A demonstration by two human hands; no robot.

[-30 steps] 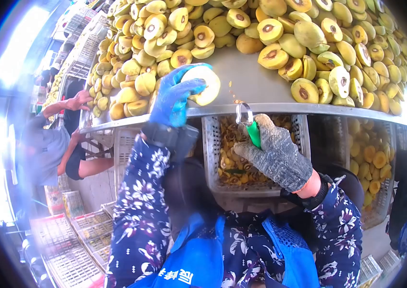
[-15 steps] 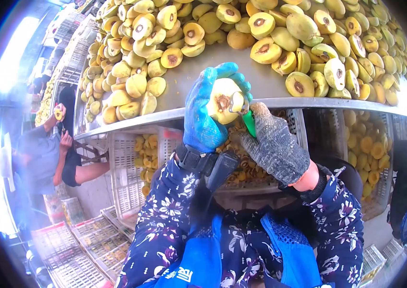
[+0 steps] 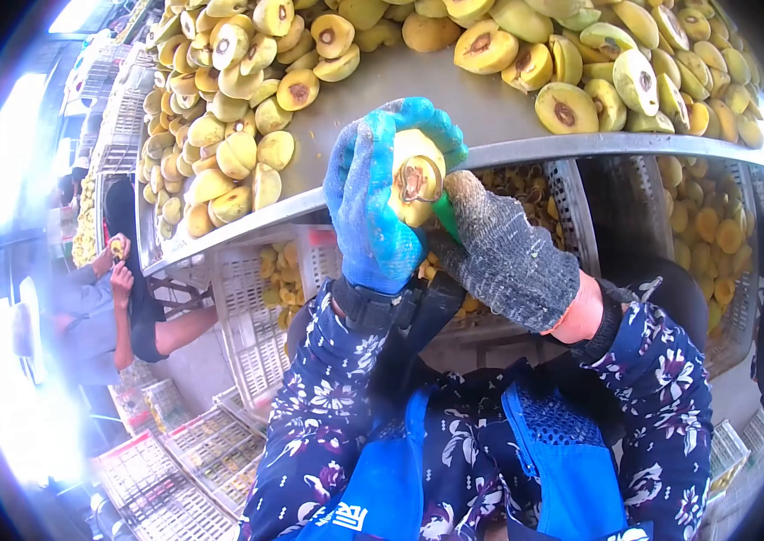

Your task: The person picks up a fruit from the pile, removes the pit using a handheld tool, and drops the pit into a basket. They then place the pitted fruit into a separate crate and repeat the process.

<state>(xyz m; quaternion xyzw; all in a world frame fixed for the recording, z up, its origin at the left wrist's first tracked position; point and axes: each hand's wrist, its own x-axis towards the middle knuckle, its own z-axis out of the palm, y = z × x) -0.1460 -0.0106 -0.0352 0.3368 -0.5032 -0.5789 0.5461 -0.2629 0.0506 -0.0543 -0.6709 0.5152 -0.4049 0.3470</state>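
Heaped fruit halves (image 3: pixel 567 108), beyond counting, cover much of the metal counter (image 3: pixel 490 104); both hands partly hide one scrap crate (image 3: pixel 574 216) below. One other person (image 3: pixel 102 302) is leftward. The left hand (image 3: pixel 370 194), its grip curled round one peeled half (image 3: pixel 420 149), meets the right hand (image 3: pixel 521 257), pinching one green-handled tool (image 3: pixel 446 218).

Halved fruit (image 3: pixel 416 160) in left hand (image 3: pixel 364 198) (blue-gloved).

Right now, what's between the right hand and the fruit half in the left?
The green-handled tool, gripped by the right hand, reaching the fruit half; head view.
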